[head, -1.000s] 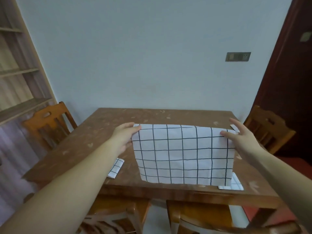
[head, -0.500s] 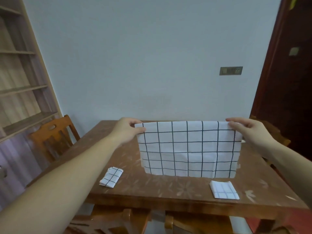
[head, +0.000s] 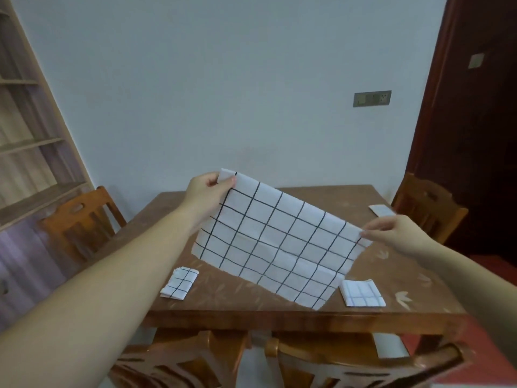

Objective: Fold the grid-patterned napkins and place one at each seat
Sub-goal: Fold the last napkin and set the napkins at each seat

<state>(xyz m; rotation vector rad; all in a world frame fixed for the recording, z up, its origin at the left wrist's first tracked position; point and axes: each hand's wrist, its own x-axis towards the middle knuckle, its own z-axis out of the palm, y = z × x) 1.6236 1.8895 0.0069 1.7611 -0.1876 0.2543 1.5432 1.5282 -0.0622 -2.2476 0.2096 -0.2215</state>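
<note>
A large grid-patterned napkin (head: 279, 247) hangs spread out in the air above the wooden worktop (head: 377, 298), tilted so that its left top corner sits higher than its right one. The left hand (head: 208, 193) pinches that higher corner between thumb and fingers; the right hand (head: 397, 233) pinches the lower right corner in the same way. Both hands are closed on the cloth, and the sheet is stretched between them.

On the worktop, a small folded napkin (head: 180, 282) lies below the held sheet's left edge, near the front. A second folded napkin (head: 362, 292) lies just beside the sheet's lower right corner, also near the front edge. A third folded piece (head: 382, 210) rests at the worktop's far right side, close to a wooden chair (head: 430, 208). Another chair (head: 81, 219) stands at the worktop's left side.
</note>
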